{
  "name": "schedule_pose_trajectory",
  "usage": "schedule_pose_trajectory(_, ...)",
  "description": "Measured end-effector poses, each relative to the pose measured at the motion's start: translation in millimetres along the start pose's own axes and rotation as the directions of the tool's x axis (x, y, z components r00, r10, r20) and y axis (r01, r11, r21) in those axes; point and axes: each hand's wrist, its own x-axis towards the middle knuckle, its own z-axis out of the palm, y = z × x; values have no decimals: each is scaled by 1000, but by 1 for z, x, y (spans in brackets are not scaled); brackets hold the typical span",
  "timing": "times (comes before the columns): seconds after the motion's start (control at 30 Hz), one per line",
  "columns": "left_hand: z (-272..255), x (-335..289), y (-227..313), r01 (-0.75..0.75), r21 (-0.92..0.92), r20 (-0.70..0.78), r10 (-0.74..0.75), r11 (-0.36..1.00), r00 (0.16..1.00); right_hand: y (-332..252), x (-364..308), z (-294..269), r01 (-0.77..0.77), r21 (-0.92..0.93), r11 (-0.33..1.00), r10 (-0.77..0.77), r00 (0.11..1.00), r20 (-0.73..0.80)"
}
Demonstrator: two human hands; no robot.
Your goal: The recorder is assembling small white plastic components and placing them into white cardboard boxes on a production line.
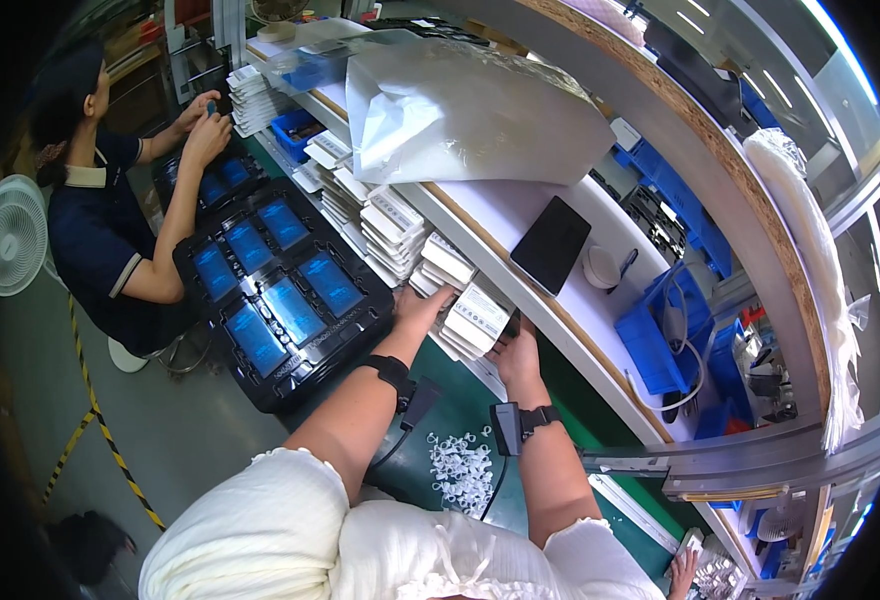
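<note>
A stack of flat white packs with printed labels (476, 322) stands on the green bench, close against the shelf edge. My left hand (420, 308) is at the stack's left side, its thumb reaching toward the packs and its other fingers partly hidden. On the right side, my right hand (516, 355) has its fingers curled against the lower part of the same stack. The two hands hold the stack between them. More stacks of white packs (392, 228) run in a row to the far left. Each wrist wears a black strap with a small device.
Left of my hands lies a black tray (282, 290) with several blue-filmed pieces. Small white clips (462, 472) lie heaped before me. The shelf carries a black tablet (551, 245), a plastic sheet (460, 110) and blue bins (665, 340). A co-worker (110, 210) sits at left, near a fan (15, 235).
</note>
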Motion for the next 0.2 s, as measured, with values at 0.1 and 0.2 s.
schedule_pose_trajectory(0.1, -3, 1, -1, 46, -107, 72, -38, 993, 997, 0, 1, -1, -16, 34, 999, 17, 1000, -17)
schedule_pose_trajectory(0.2, -8, 0, 3, 128, -243, 280, -57, 962, 958, 0, 3, -5, -21, 30, 999, 21, 1000, 0)
